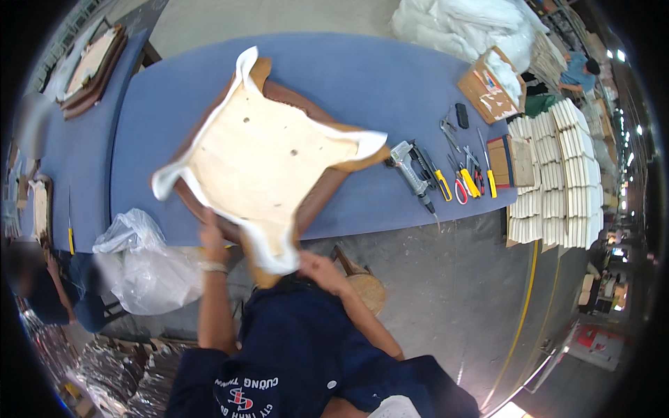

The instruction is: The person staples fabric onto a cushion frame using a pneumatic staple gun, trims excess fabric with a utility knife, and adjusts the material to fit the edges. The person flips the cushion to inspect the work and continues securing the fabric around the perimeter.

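Observation:
A seat cushion [258, 160] lies upside down on the blue-covered table, its cream underside facing up. Brown leather-like covering shows round its sides, and white padding with tan material sticks out at the corners. The near corner juts over the table's front edge toward my body. My left hand [213, 235], blurred by motion, is at the cushion's near left side; its fingers are not clear. At the near corner, my right hand [319, 270] has its fingers closed on the edge of the padding.
Right of the cushion lie a staple gun [412, 171], yellow-handled screwdrivers [490, 180], red-handled scissors [460, 191] and pliers [449, 132]. A cardboard box [490, 87] and stacked white pieces [557, 174] stand farther right. Clear plastic [150, 268] hangs at the front left; a stool [366, 289] stands below.

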`<state>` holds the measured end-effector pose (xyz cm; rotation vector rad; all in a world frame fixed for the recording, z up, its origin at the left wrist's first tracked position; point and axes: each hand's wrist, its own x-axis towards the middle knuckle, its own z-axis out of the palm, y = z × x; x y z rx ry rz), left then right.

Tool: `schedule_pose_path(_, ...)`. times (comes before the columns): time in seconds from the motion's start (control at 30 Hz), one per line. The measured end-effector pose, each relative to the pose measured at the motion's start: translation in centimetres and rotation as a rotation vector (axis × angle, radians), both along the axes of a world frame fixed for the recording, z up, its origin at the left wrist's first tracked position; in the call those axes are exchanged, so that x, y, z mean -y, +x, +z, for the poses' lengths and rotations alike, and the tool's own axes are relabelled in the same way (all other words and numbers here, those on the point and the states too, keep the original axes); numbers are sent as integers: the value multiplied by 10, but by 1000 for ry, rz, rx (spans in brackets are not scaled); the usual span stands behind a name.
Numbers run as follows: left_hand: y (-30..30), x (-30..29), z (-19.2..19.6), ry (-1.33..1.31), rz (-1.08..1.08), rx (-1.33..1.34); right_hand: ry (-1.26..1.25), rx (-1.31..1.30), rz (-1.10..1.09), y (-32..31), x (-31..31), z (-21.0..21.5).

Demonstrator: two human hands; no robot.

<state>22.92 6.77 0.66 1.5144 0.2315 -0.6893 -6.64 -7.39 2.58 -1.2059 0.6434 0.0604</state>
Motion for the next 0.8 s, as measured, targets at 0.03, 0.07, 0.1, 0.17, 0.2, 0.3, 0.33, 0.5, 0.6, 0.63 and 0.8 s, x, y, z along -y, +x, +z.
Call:
schedule_pose_path(0.03,58,-34,-24,153,38,156,-32,54,88,5,1,29)
schedule_pose_path(0.07,102,-44,-21,-28,229,4,-65,107,174,9,9,44)
schedule_pose_path(0.1,126,-40,0,245,91,233,-188,-80,115,3,32,29)
schedule_pose_path(0.17,143,-35,12,532,4,701,-418,-330,-44,-6,87,17)
schedule_pose_path(0.2,130,-16,26,601,-117,836,-534,-393,-175,-6,108,23)
schedule_pose_path(0.3,65,37,60,748,-515,1052,-597,-318,-17,13,135,25)
schedule_pose_path(0.33,24,55,67,638,-644,1034,-654,-282,49,20,137,11)
schedule_pose_path(0.5,-83,106,30,604,-934,1166,-466,44,-111,51,156,-8)
schedule_pose_path(0.6,-106,117,17,552,-894,1205,-44,79,-171,46,168,1)
schedule_pose_path(0.63,-106,123,5,506,-892,1235,-148,86,-161,41,169,-10)
schedule_pose_path(0.8,-118,152,-15,310,-779,1429,-274,395,137,43,189,-25)
